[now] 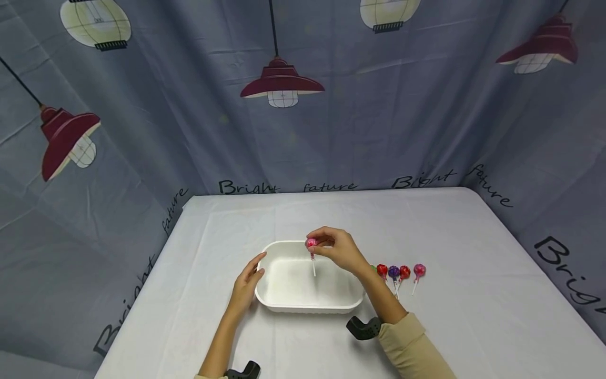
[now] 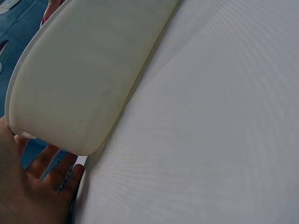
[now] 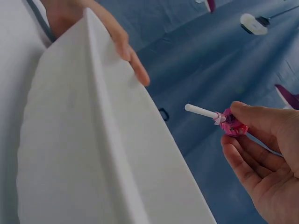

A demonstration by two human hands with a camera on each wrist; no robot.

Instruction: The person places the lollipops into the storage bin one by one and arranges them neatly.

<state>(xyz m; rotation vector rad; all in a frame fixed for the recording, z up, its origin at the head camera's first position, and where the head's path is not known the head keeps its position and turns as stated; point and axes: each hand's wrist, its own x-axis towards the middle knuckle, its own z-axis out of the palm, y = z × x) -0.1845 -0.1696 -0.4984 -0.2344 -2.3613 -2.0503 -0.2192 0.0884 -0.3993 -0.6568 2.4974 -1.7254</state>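
Hanging behind and along both sides, a grey-blue fabric backdrop carries printed dark red lampshades, cream lanterns and black handwritten lettering. Before it spreads the broad white worktop with rounded far corners and faint creases. On this, near the middle, sits a white, smooth, rectangular tray with rounded corners and a raised wall. A beige cloth sleeve ends below the right wrist. The person's right hand grasps one lollipop by its wrapped head between thumb and fingers, above the tray and clear of it. The left hand is unclenched, its fingers stretched and parted against the left end of the tray, touching the wall there. Each wrist bears a black device, one at the right wrist and one at the left. The held lollipop has a round head in shiny pink wrapping and a thin white stick pointing down. On the worktop right of the tray lie a red lollipop, a purple one, another red one and, slightly apart, a pink one; a bit of green shows beside them, mostly hidden by the right arm.
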